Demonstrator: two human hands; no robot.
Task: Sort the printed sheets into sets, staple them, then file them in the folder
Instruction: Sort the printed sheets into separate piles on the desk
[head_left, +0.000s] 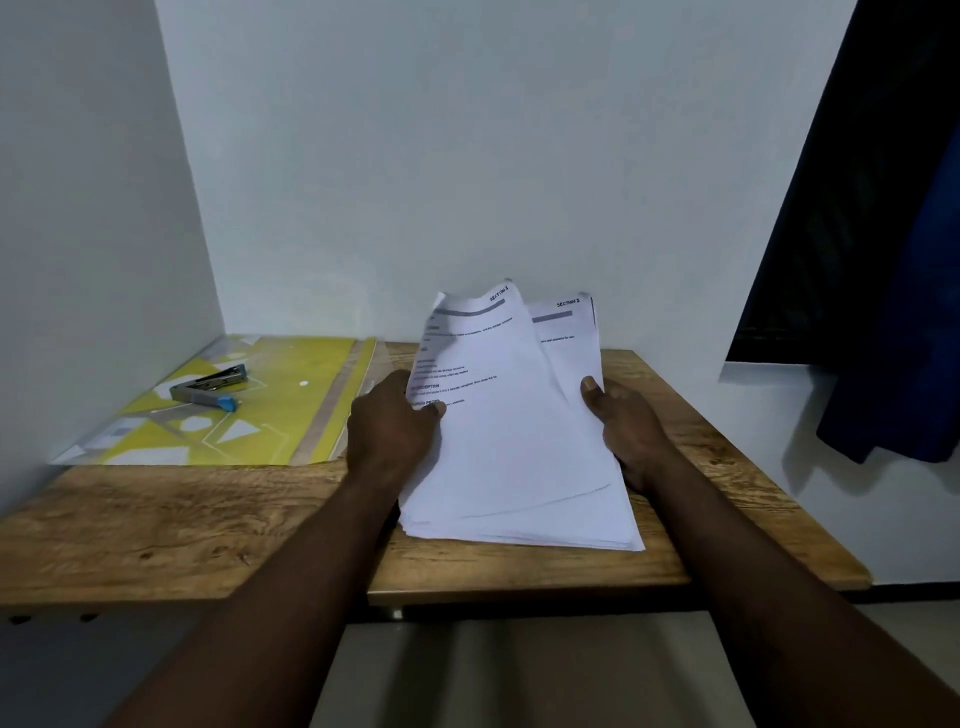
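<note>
A stack of white printed sheets (519, 457) rests with its near edge on the wooden table, its far end lifted and curling. My left hand (392, 431) grips the stack's left edge, thumb on the top sheet. My right hand (631, 426) holds the right edge, thumb on top. The top sheet bends away from the one behind it; both show a "SECTION" heading. A yellow patterned folder (291, 410) lies flat at the table's back left. On it sits a grey stapler (210, 388) with a blue end.
The wooden table (156, 525) stands in a corner, with white walls behind and to the left. A dark blue cloth (893, 332) hangs at the right beside a dark window. The table's front edge is close to me.
</note>
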